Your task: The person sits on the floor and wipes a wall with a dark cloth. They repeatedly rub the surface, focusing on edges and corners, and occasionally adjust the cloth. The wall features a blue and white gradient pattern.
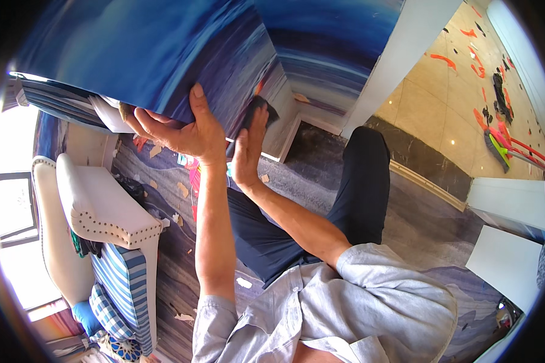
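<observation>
Blue, sea-patterned mural wallpaper (118, 50) spreads across the upper left of the head view. My left hand (200, 134) is at its edge, thumb on the printed face and fingers reaching behind. A small yellowish-brown piece (125, 111) shows by those fingertips; what it is stays unclear. Further right, my right hand (250, 154) lies nearly flat, fingers extended, over a dark flat pad or cloth (269, 114) against the lower part of the mural. An orange patch of print (259, 87) shows just above the pad. The pad's far side is hidden by my hand.
A white studded armchair (104, 195) with striped cushioning stands left, before a bright window (13, 236). Paper scraps (183, 189) litter the patterned carpet (177, 254). Right, beyond a dark threshold (418, 156), a broom (499, 149) and red and black scraps lie on tiles (429, 109).
</observation>
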Available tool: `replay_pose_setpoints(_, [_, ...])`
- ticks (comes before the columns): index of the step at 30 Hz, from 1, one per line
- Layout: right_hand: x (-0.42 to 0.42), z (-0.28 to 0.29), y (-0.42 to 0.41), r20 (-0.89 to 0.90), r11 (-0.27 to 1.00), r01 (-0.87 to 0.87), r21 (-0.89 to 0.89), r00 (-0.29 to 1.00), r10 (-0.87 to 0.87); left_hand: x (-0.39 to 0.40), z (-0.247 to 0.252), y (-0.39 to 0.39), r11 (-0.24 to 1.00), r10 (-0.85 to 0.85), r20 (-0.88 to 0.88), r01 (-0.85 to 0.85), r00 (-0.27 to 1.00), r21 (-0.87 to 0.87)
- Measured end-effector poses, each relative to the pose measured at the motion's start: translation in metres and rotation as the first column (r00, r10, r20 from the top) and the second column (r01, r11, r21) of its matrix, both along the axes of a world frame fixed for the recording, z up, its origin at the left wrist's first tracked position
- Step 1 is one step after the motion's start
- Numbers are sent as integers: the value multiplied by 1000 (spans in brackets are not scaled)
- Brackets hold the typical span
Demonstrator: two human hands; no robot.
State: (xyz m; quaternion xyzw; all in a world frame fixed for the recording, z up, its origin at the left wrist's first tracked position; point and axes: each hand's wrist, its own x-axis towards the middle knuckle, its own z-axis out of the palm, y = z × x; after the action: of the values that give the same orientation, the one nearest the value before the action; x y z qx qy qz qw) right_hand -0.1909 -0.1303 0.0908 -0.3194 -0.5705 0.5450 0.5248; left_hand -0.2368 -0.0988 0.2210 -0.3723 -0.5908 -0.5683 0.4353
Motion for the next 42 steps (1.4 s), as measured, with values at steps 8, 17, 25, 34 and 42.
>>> replay_pose_setpoints(8, [2,102,52,-85,862,0,506,995,50,0,16,-29,914,-401,93,390,912,114])
replay_pose_setpoints(17, [-4,136,65,-82,709,23,705,995,50,10,15,-32,864,-487,200,434,850,257])
replay_pose_setpoints(25, [-3,-27,50,-58,808,74,585,997,-49,-5,4,-12,995,-29,-112,19,993,-93])
replay_pose_setpoints(34, [3,-104,33,117,998,-23,66,993,15,-6,0,-8,980,105,-159,-129,982,-150])
replay_pose_setpoints(42, [-8,66,103,-105,857,63,511,994,-10,-12,-1,-13,970,99,-230,-145,968,-197])
